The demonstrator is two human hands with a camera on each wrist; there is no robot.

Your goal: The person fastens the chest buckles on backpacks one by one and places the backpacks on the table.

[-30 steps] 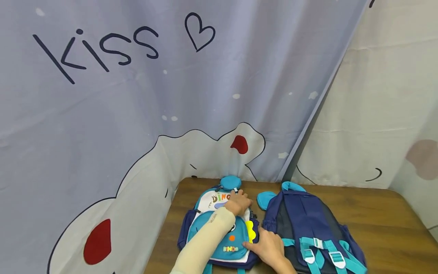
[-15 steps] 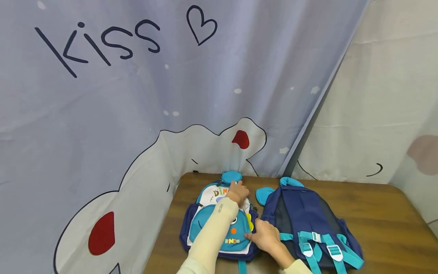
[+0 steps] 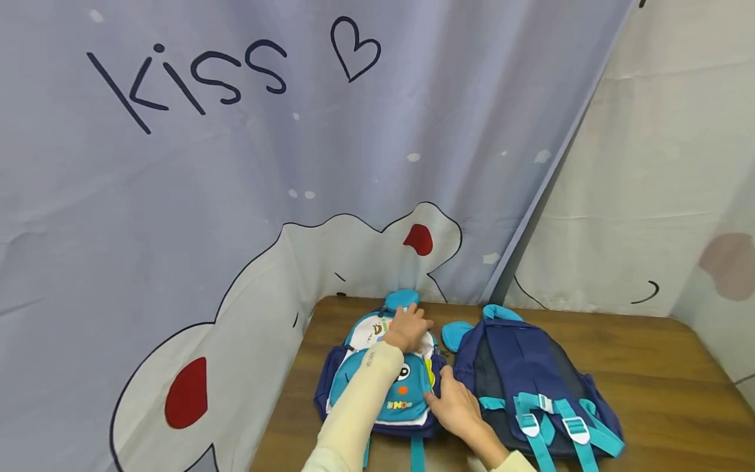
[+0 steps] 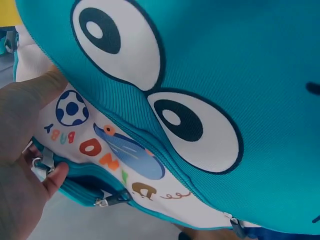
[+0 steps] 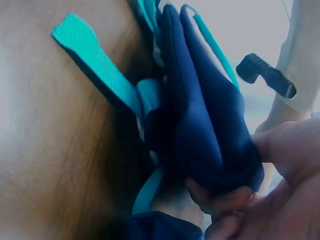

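A small dino backpack (image 3: 386, 383), navy at the sides with a teal and white front, lies face up on the table. Across it reaches my left hand (image 3: 407, 326), at the upper right of the white panel. In the left wrist view its thumb (image 4: 50, 82) lies on that panel while the fingers curl at a zipper pull (image 4: 46, 159). A short gap in the top zip shows between this pull and a second zipper pull (image 4: 107, 200). My right hand (image 3: 457, 405) grips the backpack's navy side (image 5: 210, 135), thumb on the front, fingers round the edge.
Just right, a larger navy backpack (image 3: 522, 380) lies with its teal straps up, close to my right hand. A round teal pouch (image 3: 456, 335) sits beside its top, another round teal piece (image 3: 402, 299) above the dino backpack. Curtains stand behind the wooden table (image 3: 660, 387).
My left hand has shifted slightly up toward the round teal piece at the backpack's top. The right hand keeps its grip on the side. The head view has shifted a little.
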